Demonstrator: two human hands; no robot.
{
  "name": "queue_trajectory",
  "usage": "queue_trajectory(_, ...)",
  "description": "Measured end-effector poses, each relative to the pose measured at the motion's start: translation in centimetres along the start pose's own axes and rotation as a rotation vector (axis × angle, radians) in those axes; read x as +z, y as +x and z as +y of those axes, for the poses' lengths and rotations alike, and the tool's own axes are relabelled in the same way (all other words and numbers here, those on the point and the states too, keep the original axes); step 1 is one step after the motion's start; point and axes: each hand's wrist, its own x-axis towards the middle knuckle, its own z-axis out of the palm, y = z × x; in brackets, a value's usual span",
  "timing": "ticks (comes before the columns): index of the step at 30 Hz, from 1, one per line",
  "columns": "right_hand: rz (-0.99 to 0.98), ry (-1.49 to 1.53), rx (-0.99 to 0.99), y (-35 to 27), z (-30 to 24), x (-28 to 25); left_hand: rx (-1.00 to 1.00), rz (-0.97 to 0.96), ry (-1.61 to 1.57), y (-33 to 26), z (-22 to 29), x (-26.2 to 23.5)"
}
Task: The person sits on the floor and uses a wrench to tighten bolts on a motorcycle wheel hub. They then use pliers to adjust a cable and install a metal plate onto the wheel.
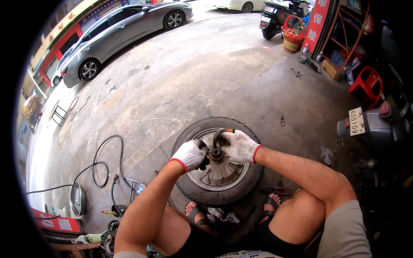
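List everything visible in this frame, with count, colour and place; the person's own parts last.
wheel: one, black tyre with grey hub, flat on the concrete in front of the person
axle: one, dark, at the hub centre
hose: one, black, looped on the ground at left
car: one, grey, upper left
scooter: one, grey, right edge
chair: one, red, upper right
left hand: white glove, on the hub beside the axle
right hand: white glove, at the axle

White knit gloves with red cuffs on the left hand (189,155) and right hand (241,146), bare forearms, grey shorts, black strappy sandals.
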Motion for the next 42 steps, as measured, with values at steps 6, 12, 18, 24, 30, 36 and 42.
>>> queue_trajectory(6,-0.109,-0.024,0.097,0.5,0.7,0.6,0.0,-0.051,0.111,0.7,-0.6,0.4)
queue_trajectory(12,-0.092,-0.038,0.004,0.5,1.5,1.1,0.036,-0.076,0.191,1.2,-1.2,0.3)
queue_trajectory(18,-0.099,-0.04,-0.062,0.7,2.4,1.3,0.075,-0.056,0.271,1.5,-1.5,0.5)
queue_trajectory(24,-0.148,-0.055,-0.041,0.9,2.9,1.7,0.111,-0.115,0.319,2.2,-2.4,1.0)
queue_trajectory(30,-0.164,-0.044,0.023,0.7,1.8,1.1,0.109,-0.068,0.185,2.3,-2.5,1.2)
queue_trajectory(36,-0.161,-0.246,0.141,-1.4,3.2,-7.8,-0.063,-0.149,-0.249,2.6,-2.3,2.3)
queue_trajectory(42,0.202,-0.156,0.379,-24.5,7.1,-16.6,-0.086,-0.008,-0.237,4.3,-4.4,3.0)
